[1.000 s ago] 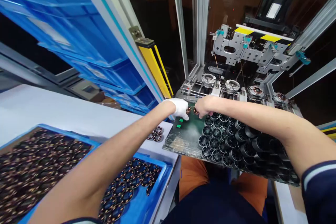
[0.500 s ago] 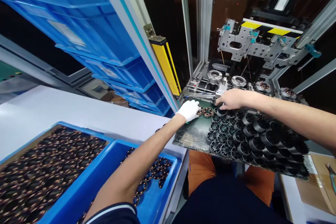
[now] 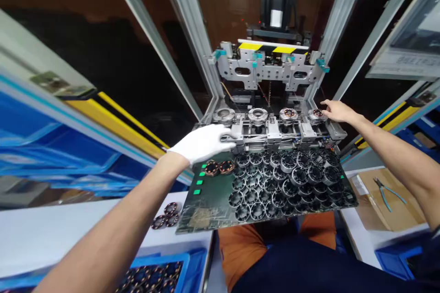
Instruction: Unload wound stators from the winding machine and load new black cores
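Note:
My left hand, in a white glove, reaches over the left end of the machine's fixture row, fingers apart and nothing visible in them. Just below it, two copper-wound rings lie side by side on the green board. My bare right hand is at the rightmost round fixture, which holds a copper-wound part; its fingertips are at the fixture's right edge. Another such part sits in the third fixture. The two left fixtures show bare metal rings. Many black-and-silver rings cover the board, some stacked.
Above the fixtures hangs a metal plate with yellow-black striping. Pliers lie on a cardboard box at right. Copper-wound rings sit on the white table at left, beside a blue bin. Metal frame posts flank the machine.
The view has swung right. My right hand has moved from the near rings to the rightmost fixture. My left hand has left the copper rings and moved up toward the fixtures, its fingers spread.

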`<control>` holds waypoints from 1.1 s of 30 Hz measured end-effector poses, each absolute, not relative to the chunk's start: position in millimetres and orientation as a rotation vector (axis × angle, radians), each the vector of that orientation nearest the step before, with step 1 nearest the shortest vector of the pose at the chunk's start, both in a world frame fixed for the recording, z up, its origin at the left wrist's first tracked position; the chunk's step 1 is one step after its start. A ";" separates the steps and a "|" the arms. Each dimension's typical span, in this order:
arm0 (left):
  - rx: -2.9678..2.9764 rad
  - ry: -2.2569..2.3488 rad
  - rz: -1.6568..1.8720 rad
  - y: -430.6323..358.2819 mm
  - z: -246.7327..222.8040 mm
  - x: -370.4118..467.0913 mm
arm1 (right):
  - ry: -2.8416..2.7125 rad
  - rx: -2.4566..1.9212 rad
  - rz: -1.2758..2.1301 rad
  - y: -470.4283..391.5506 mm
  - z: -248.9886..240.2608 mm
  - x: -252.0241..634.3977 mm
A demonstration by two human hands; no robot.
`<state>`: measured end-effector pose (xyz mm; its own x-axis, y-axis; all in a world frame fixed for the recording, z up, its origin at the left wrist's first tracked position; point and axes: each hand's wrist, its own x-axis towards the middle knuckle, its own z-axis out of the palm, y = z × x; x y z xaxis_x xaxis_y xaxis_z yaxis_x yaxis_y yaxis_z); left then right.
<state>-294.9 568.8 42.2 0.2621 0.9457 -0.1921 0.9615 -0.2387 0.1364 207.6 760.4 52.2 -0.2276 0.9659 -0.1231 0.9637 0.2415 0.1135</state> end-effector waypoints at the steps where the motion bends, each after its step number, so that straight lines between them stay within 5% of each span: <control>1: 2.344 1.766 -0.082 585.2 52.7 -274.8 | 2.286 1.885 -0.044 766.1 45.8 216.3; 13: 2.647 1.581 -0.002 754.7 23.3 -64.4 | 2.273 1.944 -0.102 768.5 30.2 225.2; 19: 2.611 1.628 -0.026 770.5 4.7 -48.7 | 2.358 1.848 -0.199 759.1 31.7 220.9; 27: 2.387 1.513 0.650 761.9 3.9 -109.8 | 2.429 1.743 0.095 755.2 83.8 222.6; 33: 2.533 1.708 -0.197 771.3 15.2 -102.6 | 2.075 1.751 -0.556 775.0 69.1 185.6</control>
